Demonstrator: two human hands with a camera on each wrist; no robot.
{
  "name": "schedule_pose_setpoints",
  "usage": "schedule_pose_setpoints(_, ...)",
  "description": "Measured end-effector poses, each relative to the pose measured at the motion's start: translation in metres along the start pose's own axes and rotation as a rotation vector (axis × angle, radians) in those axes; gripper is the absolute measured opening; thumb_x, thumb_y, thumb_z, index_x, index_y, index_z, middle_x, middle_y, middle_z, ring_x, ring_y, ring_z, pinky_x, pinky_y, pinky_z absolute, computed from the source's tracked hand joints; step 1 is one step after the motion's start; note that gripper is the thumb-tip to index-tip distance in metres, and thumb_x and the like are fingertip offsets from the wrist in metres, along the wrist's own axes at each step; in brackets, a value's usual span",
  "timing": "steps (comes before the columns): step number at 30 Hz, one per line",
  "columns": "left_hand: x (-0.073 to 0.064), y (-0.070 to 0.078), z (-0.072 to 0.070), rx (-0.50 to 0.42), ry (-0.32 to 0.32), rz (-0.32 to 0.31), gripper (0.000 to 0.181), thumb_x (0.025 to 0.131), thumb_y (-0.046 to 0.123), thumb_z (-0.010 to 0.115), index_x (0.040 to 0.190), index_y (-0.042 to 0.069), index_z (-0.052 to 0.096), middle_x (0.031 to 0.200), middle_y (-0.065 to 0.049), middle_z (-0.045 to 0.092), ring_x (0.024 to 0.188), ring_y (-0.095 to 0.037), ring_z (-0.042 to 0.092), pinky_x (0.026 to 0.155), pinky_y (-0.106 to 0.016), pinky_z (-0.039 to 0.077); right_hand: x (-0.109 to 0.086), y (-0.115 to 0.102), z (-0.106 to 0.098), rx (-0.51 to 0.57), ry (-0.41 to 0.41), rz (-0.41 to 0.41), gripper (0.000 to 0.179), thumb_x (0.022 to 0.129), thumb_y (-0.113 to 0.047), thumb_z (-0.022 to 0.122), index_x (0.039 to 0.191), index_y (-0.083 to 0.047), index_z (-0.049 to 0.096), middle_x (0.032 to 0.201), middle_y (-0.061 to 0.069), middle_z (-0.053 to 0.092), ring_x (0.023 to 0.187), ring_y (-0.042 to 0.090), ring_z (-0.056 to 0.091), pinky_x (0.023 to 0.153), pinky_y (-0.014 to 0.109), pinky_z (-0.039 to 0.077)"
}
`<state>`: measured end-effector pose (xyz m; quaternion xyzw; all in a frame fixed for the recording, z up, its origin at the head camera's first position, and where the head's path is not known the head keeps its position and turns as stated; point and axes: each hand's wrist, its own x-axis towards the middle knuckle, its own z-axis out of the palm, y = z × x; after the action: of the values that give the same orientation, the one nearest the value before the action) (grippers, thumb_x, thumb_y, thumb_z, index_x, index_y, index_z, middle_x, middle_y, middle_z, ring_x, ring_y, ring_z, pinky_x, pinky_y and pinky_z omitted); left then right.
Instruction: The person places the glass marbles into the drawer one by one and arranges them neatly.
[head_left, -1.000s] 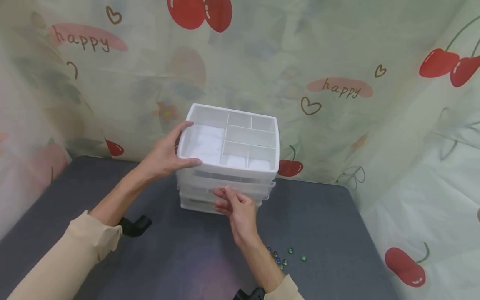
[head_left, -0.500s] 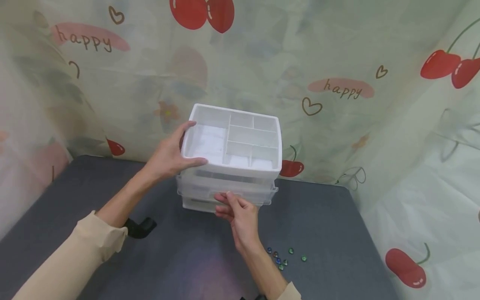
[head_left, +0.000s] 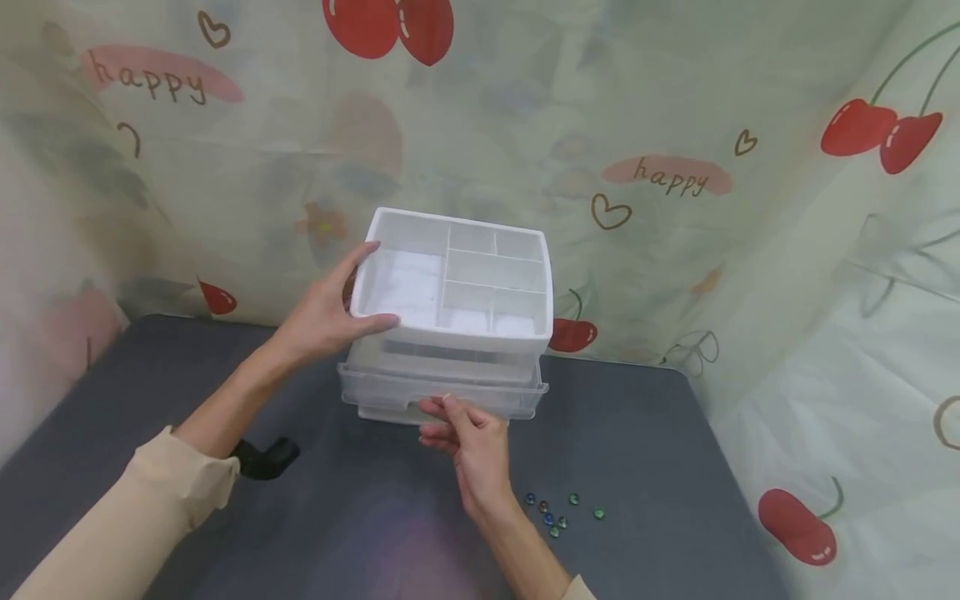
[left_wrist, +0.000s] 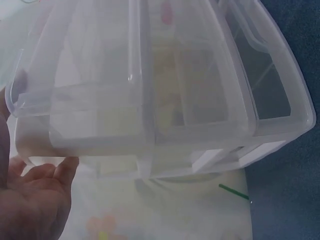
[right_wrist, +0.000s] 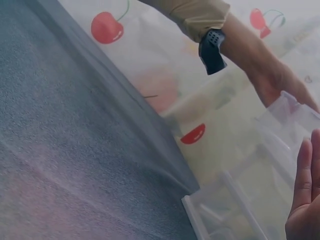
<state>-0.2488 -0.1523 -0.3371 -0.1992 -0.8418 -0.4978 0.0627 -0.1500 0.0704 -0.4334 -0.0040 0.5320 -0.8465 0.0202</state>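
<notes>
A white plastic drawer organizer [head_left: 483,271] with a divided top tray stands on the table. My left hand [head_left: 322,310] grips its upper left side, thumb along the front rim and fingers on the side. In the head view a clear drawer [head_left: 375,387] below the tray sticks out toward me. My right hand [head_left: 480,454] pinches the front edge of this drawer near its middle. The left wrist view shows the organizer's clear drawer fronts, with my left fingers [left_wrist: 64,172] against its side. Only part of my right hand [right_wrist: 304,200] shows in the right wrist view.
Several small glass beads [head_left: 549,518] lie on the dark grey table [head_left: 637,450], right of my right forearm. A patterned curtain [head_left: 480,150] hangs close behind the organizer and along the sides.
The clear drawer has slid out toward me, and my right hand has moved slightly down with it. My left hand keeps its grip on the organizer.
</notes>
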Motion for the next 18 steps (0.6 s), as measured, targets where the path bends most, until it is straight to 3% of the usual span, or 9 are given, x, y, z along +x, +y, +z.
schedule_pose_setpoints(4, 0.0, -0.002, -0.002, -0.05, -0.018, -0.004, 0.098, 0.086, 0.017, 0.08, 0.16, 0.022, 0.016, 0.158, -0.015, 0.03, 0.137, -0.033, 0.042, 0.098, -0.052, 0.045, -0.004, 0.0, 0.001, -0.007, -0.002, 0.01, 0.038, 0.097, -0.024, 0.066, 0.112, 0.011, 0.068, 0.103, 0.019, 0.073, 0.071, 0.016, 0.072, 0.071, 0.037, 0.058)
schedule_pose_setpoints(12, 0.002, -0.005, -0.006, -0.103, -0.041, 0.011, 0.096, 0.087, 0.012, 0.078, 0.16, 0.019, 0.017, 0.157, -0.017, 0.031, 0.138, -0.033, 0.04, 0.099, -0.05, 0.044, -0.012, 0.0, 0.002, -0.027, -0.003, 0.008, 0.041, 0.095, -0.027, 0.067, 0.112, 0.011, 0.069, 0.104, 0.019, 0.073, 0.071, 0.015, 0.072, 0.071, 0.037, 0.058)
schedule_pose_setpoints(18, 0.003, -0.005, -0.007, -0.14, -0.055, 0.001, 0.093, 0.087, 0.01, 0.077, 0.16, 0.02, 0.019, 0.158, -0.014, 0.029, 0.14, -0.031, 0.039, 0.096, -0.035, 0.048, -0.018, 0.002, 0.003, -0.016, 0.001, 0.013, 0.041, 0.096, -0.026, 0.067, 0.111, 0.013, 0.068, 0.103, 0.02, 0.073, 0.069, 0.015, 0.071, 0.071, 0.037, 0.058)
